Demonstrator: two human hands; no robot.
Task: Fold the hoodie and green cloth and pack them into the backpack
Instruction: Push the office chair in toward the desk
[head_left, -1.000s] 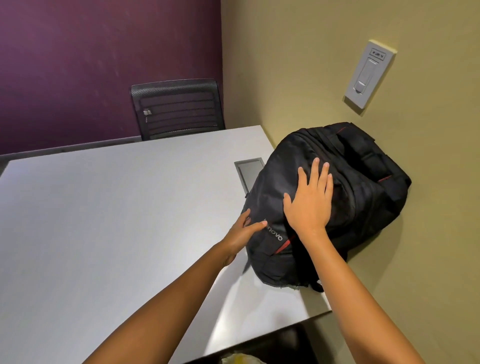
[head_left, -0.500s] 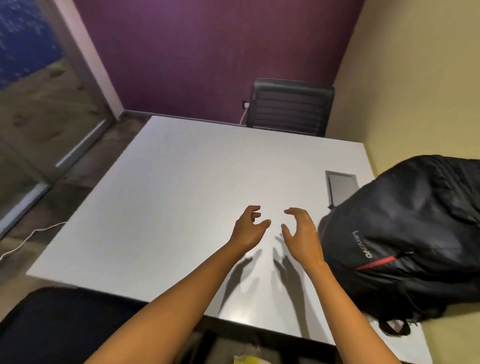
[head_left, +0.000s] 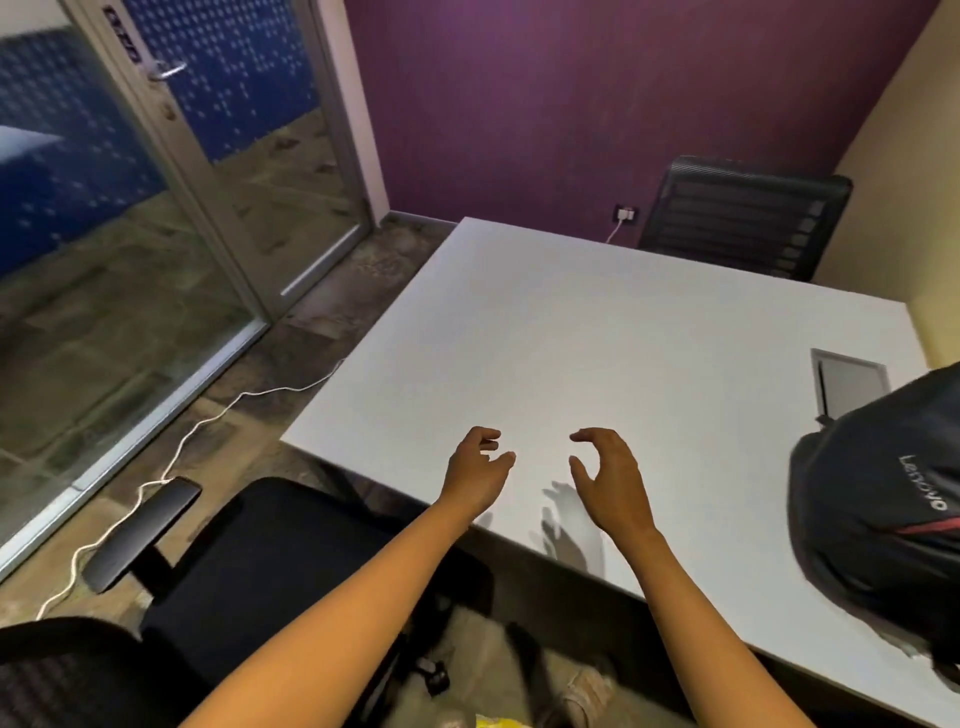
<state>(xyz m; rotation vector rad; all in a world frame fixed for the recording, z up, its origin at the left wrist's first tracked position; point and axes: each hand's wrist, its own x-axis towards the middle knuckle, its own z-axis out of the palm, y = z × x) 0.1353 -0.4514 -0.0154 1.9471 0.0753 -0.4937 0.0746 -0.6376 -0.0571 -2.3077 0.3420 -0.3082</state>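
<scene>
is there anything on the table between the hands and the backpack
Nothing visible. The right hand and left hand hover empty over bare white table, and only open tabletop lies between them and the backpack at the right edge.

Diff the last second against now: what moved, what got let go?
Both hands came off the backpack: one second ago the right hand pressed flat on it and the left hand touched its front. Now both hang over the white table, fingers loosely curled, holding nothing. The view swung left. The backpack remains on the table by the wall.
</scene>
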